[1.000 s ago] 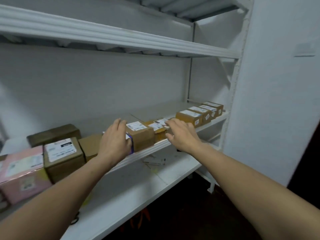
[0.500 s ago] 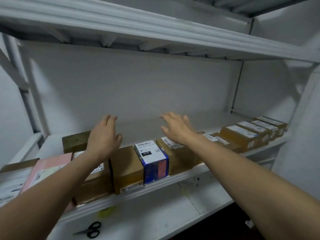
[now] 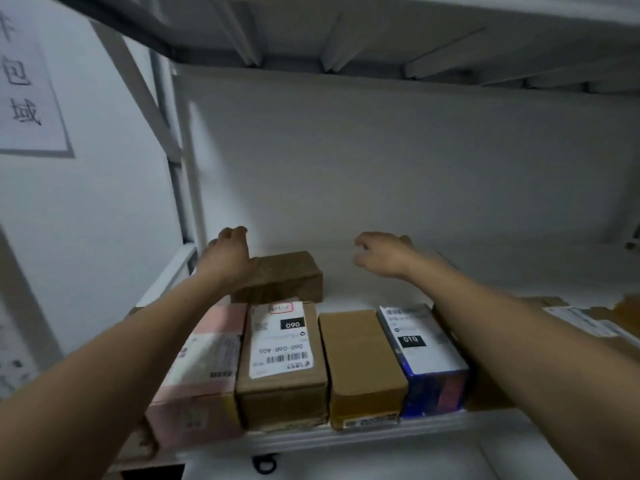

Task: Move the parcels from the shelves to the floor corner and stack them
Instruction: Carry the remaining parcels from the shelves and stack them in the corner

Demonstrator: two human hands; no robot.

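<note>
Both arms are stretched in over the front row, and every parcel I can see sits on the shelf (image 3: 363, 433), none lifted. The left hand (image 3: 228, 259) is at the left end of the back box (image 3: 282, 277) with its fingers curled, but I can't tell from here whether they've got hold of it or just lie alongside. The right hand (image 3: 382, 254) hangs in the air to the right of that box, apart from it, fingers loosely curled round nothing. In front run the pink parcel (image 3: 201, 368), 060 box (image 3: 282, 362), plain box (image 3: 360, 365) and blue box (image 3: 424, 358), packed side by side. I'd reckon the back box is the one being gone for. To do it well, bring the right hand to its other end, press it between both palms and lift it well up before drawing it out, so it doesn't knock the front row off the edge
</note>
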